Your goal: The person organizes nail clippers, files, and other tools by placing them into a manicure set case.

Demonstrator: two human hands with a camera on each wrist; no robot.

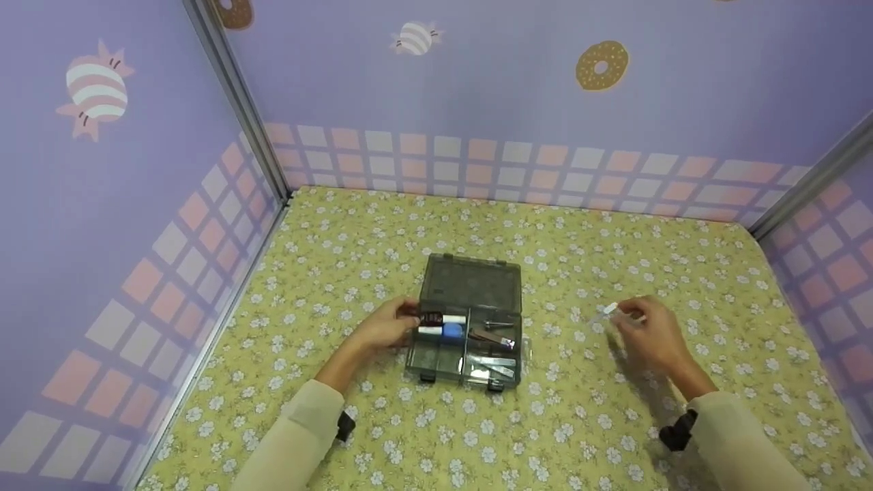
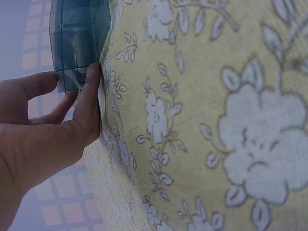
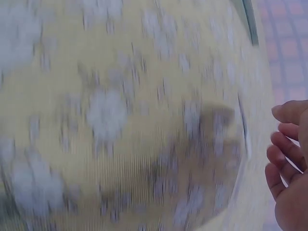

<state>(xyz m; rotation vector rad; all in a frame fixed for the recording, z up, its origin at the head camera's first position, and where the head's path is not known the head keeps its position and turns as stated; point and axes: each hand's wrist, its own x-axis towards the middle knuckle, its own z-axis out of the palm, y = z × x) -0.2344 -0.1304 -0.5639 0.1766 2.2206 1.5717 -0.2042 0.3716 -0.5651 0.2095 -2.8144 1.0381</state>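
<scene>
A translucent grey compartment box [image 1: 436, 361] lies on the cloth with its lid [image 1: 475, 281] raised toward the back. My left hand [image 1: 387, 325] grips the box's left side; the left wrist view shows the thumb and fingers pinching its edge. Inside are a dark-and-white item [image 1: 431, 318], a blue item [image 1: 452, 330], a brown strip with a shiny end [image 1: 492, 337] and silvery flat pieces [image 1: 498, 366]. To the right, my right hand [image 1: 648, 333] hovers by a slim item with a white end [image 1: 610, 308]. In the right wrist view its loosely bent fingers look apart from that item [image 3: 244, 127].
A yellow flowered cloth [image 1: 341, 239] covers the table. Purple walls with pink and white squares rise at the left [image 1: 136, 204], back [image 1: 477, 88] and right. Metal posts [image 1: 239, 95] stand at the corners.
</scene>
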